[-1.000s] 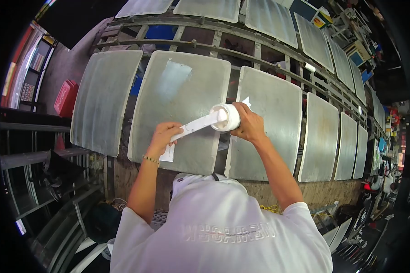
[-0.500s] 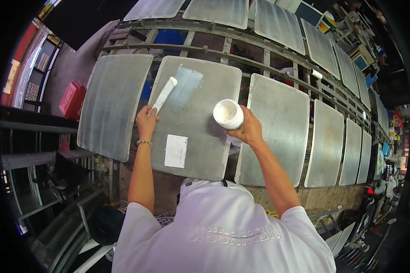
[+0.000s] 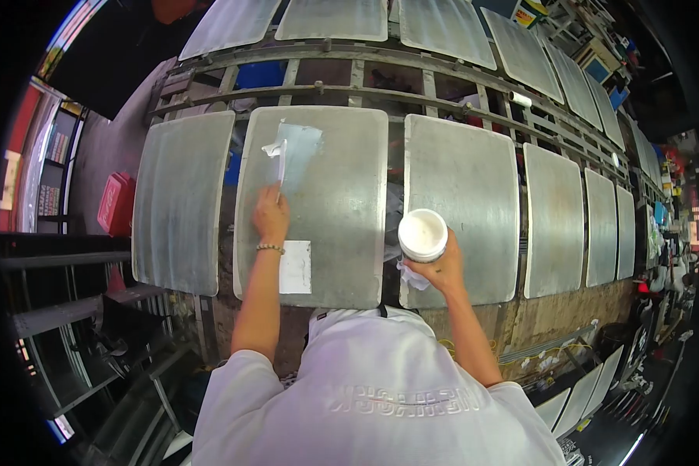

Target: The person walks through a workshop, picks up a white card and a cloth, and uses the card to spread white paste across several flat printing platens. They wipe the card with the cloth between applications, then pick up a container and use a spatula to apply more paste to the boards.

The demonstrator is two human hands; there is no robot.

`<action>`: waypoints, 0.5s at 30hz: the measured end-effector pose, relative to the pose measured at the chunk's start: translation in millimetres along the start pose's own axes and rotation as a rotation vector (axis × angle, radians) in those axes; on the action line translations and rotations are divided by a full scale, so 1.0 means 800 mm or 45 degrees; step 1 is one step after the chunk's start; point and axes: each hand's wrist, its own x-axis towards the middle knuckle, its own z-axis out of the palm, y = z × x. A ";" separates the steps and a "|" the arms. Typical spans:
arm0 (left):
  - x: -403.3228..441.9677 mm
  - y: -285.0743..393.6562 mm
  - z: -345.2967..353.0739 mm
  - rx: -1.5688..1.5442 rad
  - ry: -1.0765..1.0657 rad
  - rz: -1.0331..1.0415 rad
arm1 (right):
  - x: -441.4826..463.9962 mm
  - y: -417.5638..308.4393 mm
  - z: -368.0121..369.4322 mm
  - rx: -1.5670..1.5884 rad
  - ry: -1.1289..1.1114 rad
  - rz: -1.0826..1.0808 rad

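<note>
My left hand is closed around a thin white spatula, seen nearly edge-on, its tip over the upper left of a grey metal panel. A lump of white paste shows beside the tip; whether it lies on the panel or on the spatula I cannot tell. Right of it a light-blue patch covers part of the panel. My right hand grips an open white jar with white paste inside, over the lower left of the neighbouring panel. A crumpled whitish sheet hangs below that hand.
A white rectangle lies on the near part of the worked panel. More grey panels line the rack, with another row behind the wooden rails. A red box stands at left, metal framing nearer.
The spatula, raised before, has come to the panel's upper left, and white paste now shows at its tip. My right hand has moved the jar right and nearer to me. The view has shifted.
</note>
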 end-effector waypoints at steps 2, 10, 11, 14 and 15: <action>-0.007 0.015 0.026 -0.033 -0.012 0.050 | -0.011 0.002 -0.012 0.019 0.026 0.059; -0.034 0.109 0.095 0.101 -0.070 0.465 | -0.029 0.019 -0.029 -0.003 0.143 0.102; -0.032 0.110 0.091 0.181 -0.097 0.482 | -0.028 0.016 -0.032 -0.023 0.131 0.100; -0.019 0.092 0.057 0.366 -0.202 0.476 | -0.022 0.011 -0.036 -0.050 0.120 0.073; -0.012 0.075 0.038 0.474 -0.282 0.454 | -0.020 0.010 -0.035 -0.056 0.121 0.050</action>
